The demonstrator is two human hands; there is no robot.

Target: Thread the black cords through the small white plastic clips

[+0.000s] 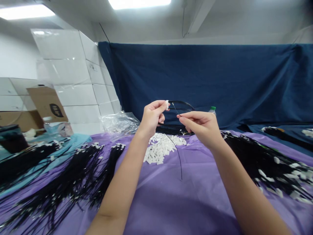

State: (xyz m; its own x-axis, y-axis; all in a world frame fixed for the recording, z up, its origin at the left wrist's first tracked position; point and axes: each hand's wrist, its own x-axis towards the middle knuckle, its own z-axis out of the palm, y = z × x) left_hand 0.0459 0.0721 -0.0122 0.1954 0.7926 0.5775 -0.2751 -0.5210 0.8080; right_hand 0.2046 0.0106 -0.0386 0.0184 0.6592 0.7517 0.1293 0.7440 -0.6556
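Note:
Between thumb and fingers, my left hand [154, 115] pinches a small white connector [167, 104] raised above the table. A black cable [182, 102] loops from that connector toward the right. My right hand [199, 123] pinches a thin black wire [176, 110], whose bare-looking tip points up and left, just short of the connector. Another thin wire hangs below my left hand and curves down over the purple cloth. Beneath my hands lies a pile of small white connector pieces [160, 148]. Where the rest of the cable runs is partly hidden by my fingers.
Bundles of black cables [73, 173] with white ends lie on the left, and a larger bundle [259, 160] on the right. Purple cloth [186, 202] covers the table. Clear plastic bags [121, 122], stacked white boxes [70, 71] and a dark blue curtain [207, 71] stand behind.

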